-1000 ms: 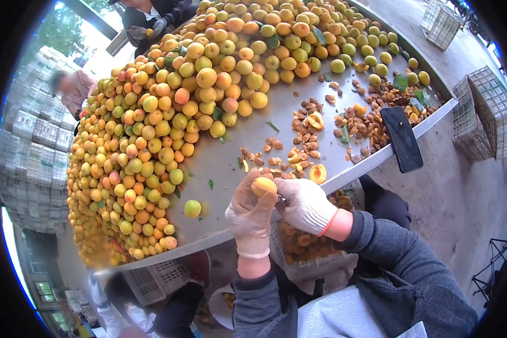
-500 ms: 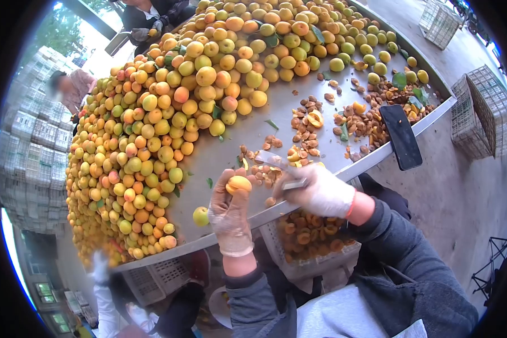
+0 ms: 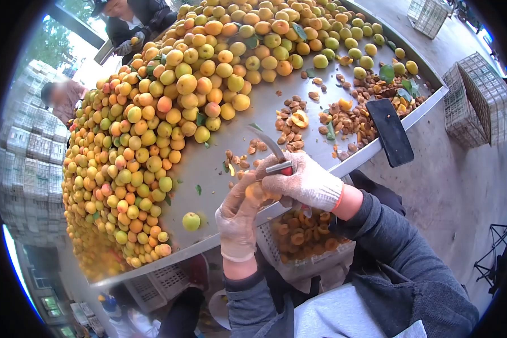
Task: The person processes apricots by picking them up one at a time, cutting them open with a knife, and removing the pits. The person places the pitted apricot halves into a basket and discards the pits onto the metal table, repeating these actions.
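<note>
Containers: a white plastic crate with slotted walls [image 3: 312, 271] is standing below the near edge of the wide grey metal table [image 3: 222, 160] and is holding many orange apricot halves [image 3: 303, 235]. The table itself is carrying a large heap of whole yellow, orange and green apricots [image 3: 152, 132]; brown oval fruit stones [image 3: 290, 128] are lying in scattered piles on the bare metal. A single round yellow-green apricot [image 3: 191, 221] is resting apart, near the rim. A flat black phone [image 3: 390, 134] is lying across the right-hand rim, partly overhanging it.

Hands: the gloved left hand [image 3: 238, 219] is grasping a yellow-orange apricot [image 3: 256, 192] between thumb and fingers, above the table's near edge. The gloved right hand [image 3: 308, 183] is meeting it there, its fingers clenched around a red-handled knife with a curved silver blade [image 3: 275, 148].

Orientation: the blade is pointing up and leftward in view, its long axis slanting over the table, its tip blurring. Fingers are partly covering the held fruit, so its long axis cannot be told.
</note>
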The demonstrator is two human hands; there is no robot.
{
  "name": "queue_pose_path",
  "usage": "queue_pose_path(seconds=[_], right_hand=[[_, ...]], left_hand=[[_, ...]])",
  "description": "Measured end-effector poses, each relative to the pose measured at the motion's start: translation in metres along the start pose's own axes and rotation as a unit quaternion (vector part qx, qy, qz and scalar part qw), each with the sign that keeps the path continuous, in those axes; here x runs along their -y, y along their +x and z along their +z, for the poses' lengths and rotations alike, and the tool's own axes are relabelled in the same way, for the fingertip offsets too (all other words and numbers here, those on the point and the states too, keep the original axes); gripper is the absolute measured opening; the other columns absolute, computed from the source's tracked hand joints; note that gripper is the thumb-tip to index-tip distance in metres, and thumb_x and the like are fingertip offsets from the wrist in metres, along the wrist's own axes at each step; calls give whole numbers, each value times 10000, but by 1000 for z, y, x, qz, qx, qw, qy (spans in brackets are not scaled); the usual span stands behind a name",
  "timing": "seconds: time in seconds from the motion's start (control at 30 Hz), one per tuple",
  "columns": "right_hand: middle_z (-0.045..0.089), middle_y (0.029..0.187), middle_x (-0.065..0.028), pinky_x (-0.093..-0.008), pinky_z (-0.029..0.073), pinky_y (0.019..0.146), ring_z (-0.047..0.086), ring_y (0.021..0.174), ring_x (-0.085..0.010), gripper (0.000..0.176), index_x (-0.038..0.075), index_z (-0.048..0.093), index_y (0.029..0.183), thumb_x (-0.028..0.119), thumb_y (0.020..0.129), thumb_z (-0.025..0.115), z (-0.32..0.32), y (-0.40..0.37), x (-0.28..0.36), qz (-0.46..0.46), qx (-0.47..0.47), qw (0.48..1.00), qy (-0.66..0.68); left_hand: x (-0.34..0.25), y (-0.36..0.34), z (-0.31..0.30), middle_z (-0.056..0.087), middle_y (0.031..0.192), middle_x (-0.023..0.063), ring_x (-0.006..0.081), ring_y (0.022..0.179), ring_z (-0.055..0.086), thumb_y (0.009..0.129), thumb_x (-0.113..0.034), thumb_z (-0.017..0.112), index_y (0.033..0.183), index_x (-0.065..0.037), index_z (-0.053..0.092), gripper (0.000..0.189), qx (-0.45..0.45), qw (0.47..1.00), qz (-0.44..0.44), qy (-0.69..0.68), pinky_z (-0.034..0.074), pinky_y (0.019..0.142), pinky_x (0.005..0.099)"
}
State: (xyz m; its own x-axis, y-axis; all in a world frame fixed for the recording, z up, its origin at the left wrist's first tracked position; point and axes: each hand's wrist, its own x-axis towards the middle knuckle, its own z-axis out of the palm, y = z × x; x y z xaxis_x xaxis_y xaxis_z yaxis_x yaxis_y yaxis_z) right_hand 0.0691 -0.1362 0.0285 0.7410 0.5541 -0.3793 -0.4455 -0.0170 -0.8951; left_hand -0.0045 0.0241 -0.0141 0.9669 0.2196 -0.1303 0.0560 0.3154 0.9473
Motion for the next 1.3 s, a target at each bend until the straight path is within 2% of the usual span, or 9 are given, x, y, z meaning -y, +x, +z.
queue_pose_path(seconds=[0.07, 0.27, 0.37, 0.43, 0.47, 0.67, 0.87, 1.07, 1.3], right_hand=[[590, 717, 12, -185, 423, 405, 537, 490, -55, 300, 68, 613, 1091, 211, 829, 641, -7, 2, -6, -1, 16, 999, 39], [602, 730, 13, -190, 429, 469, 528, 532, -37, 236, 94, 634, 1066, 137, 833, 631, -7, 5, -9, -54, -36, 998, 9], [638, 771, -20, -218, 468, 567, 569, 619, -57, 228, 76, 654, 1058, 107, 832, 646, -3, 8, -17, -74, 25, 995, -58], [670, 848, -64, -246, 495, 674, 608, 728, -91, 231, 52, 664, 1058, 107, 833, 659, 4, 14, -37, -245, -8, 958, -147], [682, 917, -83, -277, 508, 758, 632, 836, -125, 310, 35, 629, 1132, 116, 835, 667, 6, 7, -22, -194, 11, 964, -183], [666, 998, -79, -282, 522, 804, 643, 927, -133, 449, 37, 535, 1247, 106, 826, 676, 23, 15, -40, -222, -72, 951, -203], [636, 1062, -77, -297, 535, 810, 627, 984, -155, 400, 39, 541, 1197, 56, 818, 669, 27, 25, -49, -207, -52, 970, -116], [637, 1041, -96, -286, 545, 778, 648, 944, -173, 382, 26, 561, 1164, 33, 799, 674, 29, 26, -47, -211, -20, 949, -234], [659, 1010, -107, -285, 553, 760, 672, 883, -193, 375, 25, 600, 1151, 41, 787, 686, 36, 24, -50, -239, -94, 935, -244]], left_hand=[[-2, 1, -4, 620, 1093, 135, 253, 1021, 613, 943, -89, 538, 1251, 42, 530, 334, 15, 986, -20, -164, 542, 870, 359], [1, 3, -6, 613, 1170, 163, 242, 1001, 642, 923, -118, 601, 1251, 22, 535, 362, 4, 977, -26, -212, 561, 853, 363], [-2, 5, -5, 634, 1134, 150, 217, 957, 655, 917, -107, 611, 1247, 27, 541, 363, -44, 982, -45, -180, 565, 824, 329], [5, 5, -3, 625, 1140, 151, 226, 985, 634, 932, -95, 579, 1255, 35, 537, 351, -66, 988, -30, -138, 541, 858, 325], [8, 5, -2, 616, 1146, 153, 235, 1014, 613, 947, -82, 547, 1263, 43, 532, 340, -84, 992, -16, -96, 516, 891, 321], [13, 8, 1, 641, 1115, 154, 216, 970, 630, 889, 46, 576, 1236, 67, 561, 348, -127, 986, 9, -103, 507, 886, 293], [17, 9, -2, 670, 1084, 135, 172, 930, 655, 871, 72, 570, 1204, 32, 602, 337, -109, 991, 44, -57, 525, 837, 272], [6, 12, 4, 655, 1081, 157, 227, 970, 634, 875, 37, 603, 1169, 61, 607, 295, -176, 972, -67, -139, 512, 879, 306], [14, 11, -3, 673, 1030, 112, 162, 872, 654, 900, -66, 623, 1196, 39, 579, 317, -144, 969, -32, -197, 546, 761, 289]])
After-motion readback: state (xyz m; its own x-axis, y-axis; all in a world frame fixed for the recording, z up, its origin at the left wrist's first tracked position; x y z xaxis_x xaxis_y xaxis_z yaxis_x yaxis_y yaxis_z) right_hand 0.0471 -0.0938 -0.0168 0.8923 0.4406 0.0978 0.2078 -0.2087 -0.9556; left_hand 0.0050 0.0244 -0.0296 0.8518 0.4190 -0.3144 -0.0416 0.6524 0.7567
